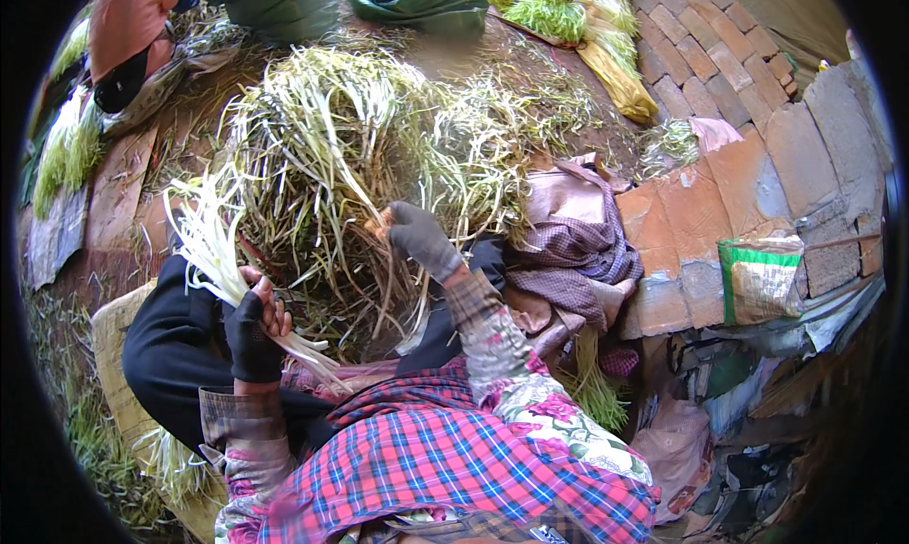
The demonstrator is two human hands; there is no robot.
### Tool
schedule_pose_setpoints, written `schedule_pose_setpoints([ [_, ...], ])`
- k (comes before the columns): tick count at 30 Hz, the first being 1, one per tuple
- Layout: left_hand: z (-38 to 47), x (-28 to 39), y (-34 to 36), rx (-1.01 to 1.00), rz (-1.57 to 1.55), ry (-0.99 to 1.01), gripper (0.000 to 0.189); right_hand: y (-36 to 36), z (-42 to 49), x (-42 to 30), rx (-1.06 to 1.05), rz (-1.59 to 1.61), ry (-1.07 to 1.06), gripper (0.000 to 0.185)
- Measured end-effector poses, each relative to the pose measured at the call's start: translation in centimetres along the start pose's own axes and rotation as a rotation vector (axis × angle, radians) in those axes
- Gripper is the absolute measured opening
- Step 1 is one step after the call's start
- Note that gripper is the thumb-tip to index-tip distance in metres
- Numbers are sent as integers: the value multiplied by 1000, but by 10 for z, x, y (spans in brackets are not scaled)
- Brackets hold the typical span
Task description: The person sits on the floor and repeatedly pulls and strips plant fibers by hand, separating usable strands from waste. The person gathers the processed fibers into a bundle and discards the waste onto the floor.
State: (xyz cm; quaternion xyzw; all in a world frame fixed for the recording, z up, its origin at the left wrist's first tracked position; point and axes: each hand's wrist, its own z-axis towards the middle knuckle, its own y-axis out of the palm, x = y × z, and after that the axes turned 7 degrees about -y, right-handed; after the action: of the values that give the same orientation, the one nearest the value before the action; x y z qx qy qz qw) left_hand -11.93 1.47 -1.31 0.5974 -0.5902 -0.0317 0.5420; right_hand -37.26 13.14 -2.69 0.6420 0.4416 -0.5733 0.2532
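Note:
My left hand [257, 324], in a dark fingerless glove, grips a bunch of pale stalks [224, 260] that looks like blanched garlic chives. Their loose tips fan out to the upper left, and the cut ends hang over my lap. In a grey glove, my right hand [420, 237] is at the front of a large heap of stalks [334, 125]. Its orange-tipped fingers pinch a few stalks, whose upper lengths run back into the heap. Just where these begin is hard to make out. A red plaid cloth [440, 452] covers my lap.
A checked cloth [575, 260] lies bunched right of the heap. Beyond it stands a low brick ledge [682, 238] with a green-and-white bag [763, 281]. Green sacks [419, 4] and sorted yellow-green bundles [547, 11] lie at the back. Another person [131, 33] sits at upper left.

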Motion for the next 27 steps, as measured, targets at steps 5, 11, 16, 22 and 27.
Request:
schedule_pose_setpoints([
  [5, 12, -7, -18, -86, 55, 57, 16, 39, -41, 7, -260, 361, -242, 20],
  [11, 15, -14, -14, -16, 276, 119, 32, 90, -79, 3, -390, -78, -483, 19],
  [16, 0, -3, -2, -18, 351, 38, 34, 81, -73, 2, -398, -68, -159, 14],
  [22, -2, -4, 1, -39, 398, 58, 30, 93, -76, -13, -365, 85, -162, 19],
  [27, -2, -7, -2, -45, 408, 148, 29, 107, -72, -11, -306, 294, -103, 17],
])
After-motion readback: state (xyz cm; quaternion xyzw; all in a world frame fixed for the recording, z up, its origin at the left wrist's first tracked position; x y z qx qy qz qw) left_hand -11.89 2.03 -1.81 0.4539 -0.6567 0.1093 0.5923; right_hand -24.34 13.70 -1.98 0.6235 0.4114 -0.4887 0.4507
